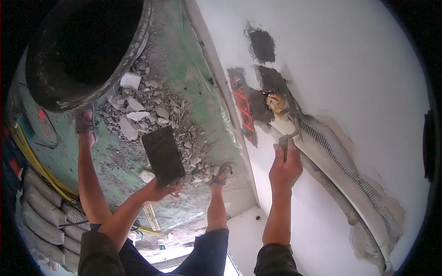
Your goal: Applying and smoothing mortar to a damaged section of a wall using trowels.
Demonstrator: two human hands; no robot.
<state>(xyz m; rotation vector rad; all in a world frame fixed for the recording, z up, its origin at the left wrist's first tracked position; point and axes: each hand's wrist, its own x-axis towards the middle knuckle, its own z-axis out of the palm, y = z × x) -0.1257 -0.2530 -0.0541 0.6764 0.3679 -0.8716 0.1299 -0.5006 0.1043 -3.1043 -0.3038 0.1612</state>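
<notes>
My left hand is closed on the near end of a flat, dark rectangular board, held out over the rubble. Its face is dark grey. My right hand is raised to the white wall, closed round a mortar-smeared trowel whose thin blade appears edge-on against the wall. Beside the blade, a round opening with yellowish material is set among patches of dark wet mortar. From there a pale pipe runs down the wall in a chase, alongside a strip of grey mesh.
A large black tub stands at the upper left. Broken rubble covers the green floor between my feet and the wall. Red mesh or tubing shows in a wall recess. Stacked grey sacks and a yellow hose lie at the left.
</notes>
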